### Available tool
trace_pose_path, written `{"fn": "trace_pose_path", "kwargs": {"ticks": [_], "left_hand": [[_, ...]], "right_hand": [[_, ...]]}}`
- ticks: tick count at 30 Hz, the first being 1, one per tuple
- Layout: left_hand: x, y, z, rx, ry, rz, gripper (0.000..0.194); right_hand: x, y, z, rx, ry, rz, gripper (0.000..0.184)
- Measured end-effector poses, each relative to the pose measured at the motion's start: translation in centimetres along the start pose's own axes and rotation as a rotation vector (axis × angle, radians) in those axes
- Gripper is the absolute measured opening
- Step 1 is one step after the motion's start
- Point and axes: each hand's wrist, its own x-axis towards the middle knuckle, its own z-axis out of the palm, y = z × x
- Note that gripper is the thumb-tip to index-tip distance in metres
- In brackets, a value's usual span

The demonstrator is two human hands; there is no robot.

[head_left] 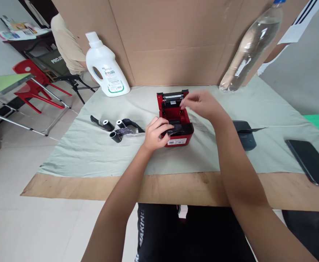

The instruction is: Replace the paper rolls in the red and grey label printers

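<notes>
A small red and black thermal printer stands with its lid tipped up at the back and a white label on its front. Over the front left of it, my left hand has thumb and fingers closed on a black strip that lies across the front edge. My right hand is beside the raised lid's right side, its fingers drawn together and slightly blurred; what they hold, if anything, is hidden. Left of the printer lie several black paper rolls, some with loose black tails.
A dark box-shaped device with a strip sticking out sits beyond my right forearm. The phone lies at the right edge. A white detergent bottle and a clear water bottle stand against the cardboard. Another person sits behind it.
</notes>
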Motion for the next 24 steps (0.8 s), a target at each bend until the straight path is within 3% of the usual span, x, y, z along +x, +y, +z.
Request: {"fn": "trace_pose_path", "kwargs": {"ticks": [2, 3, 5, 8, 10, 12, 16, 18, 21, 24], "left_hand": [[0.0, 0.2, 0.2, 0.043, 0.024, -0.027, 0.032], [0.0, 0.3, 0.2, 0.060, 0.024, -0.046, 0.032], [0.0, 0.5, 0.1, 0.076, 0.007, -0.066, 0.033], [0.1, 0.8, -0.3, 0.030, -0.012, -0.041, 0.042], [0.2, 1.0, -0.5, -0.053, 0.053, -0.038, 0.052], [0.3, 1.3, -0.6, -0.123, 0.193, -0.091, 0.059], [0.8, 1.4, -0.2, -0.156, 0.545, -0.327, 0.058], [1.1, 1.0, 0.2, -0.212, 0.613, -0.419, 0.050], [1.2, -0.1, 1.0, -0.337, 0.463, -0.541, 0.018], [0.9, -1.6, 1.7, -0.468, 0.307, -0.696, 0.031]], "right_hand": [[0.6, 1.1, 0.3, 0.041, 0.276, 0.003, 0.029], [1.0, 1.6, 0.8, 0.058, 0.344, 0.009, 0.031], [2.0, 2.5, 2.1, 0.128, 0.347, 0.036, 0.035], [2.7, 3.2, 3.1, 0.259, 0.290, 0.059, 0.034], [2.3, 3.3, 2.6, 0.324, 0.235, 0.033, 0.031], [1.4, 3.3, 1.1, 0.361, 0.124, -0.009, 0.026], [-0.3, 3.0, -1.7, 0.308, -0.186, -0.065, 0.015], [-0.4, 2.7, -2.1, 0.214, -0.328, -0.093, 0.013], [0.0, 2.5, -1.4, 0.024, -0.396, -0.107, 0.025], [0.4, 2.9, -0.8, -0.110, -0.296, -0.060, 0.059]]}}
